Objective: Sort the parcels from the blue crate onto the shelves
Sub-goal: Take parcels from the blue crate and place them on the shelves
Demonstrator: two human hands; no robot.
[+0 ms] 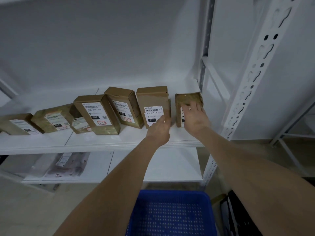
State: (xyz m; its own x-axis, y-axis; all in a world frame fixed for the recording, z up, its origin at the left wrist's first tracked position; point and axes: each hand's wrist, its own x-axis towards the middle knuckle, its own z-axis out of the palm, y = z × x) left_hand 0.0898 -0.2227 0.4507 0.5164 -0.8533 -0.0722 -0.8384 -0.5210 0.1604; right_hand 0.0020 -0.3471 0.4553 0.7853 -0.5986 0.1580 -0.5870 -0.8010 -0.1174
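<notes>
Brown parcels (95, 113) are lined along the white shelf (119, 140). The end parcel (189, 98), at the row's 3 o'clock, is touched by the right hand (196, 116), fingers spread. The left hand (159, 128) is held open at the neighbouring parcel (153, 99). The blue crate (170, 213) is seen at 6 o'clock.
</notes>
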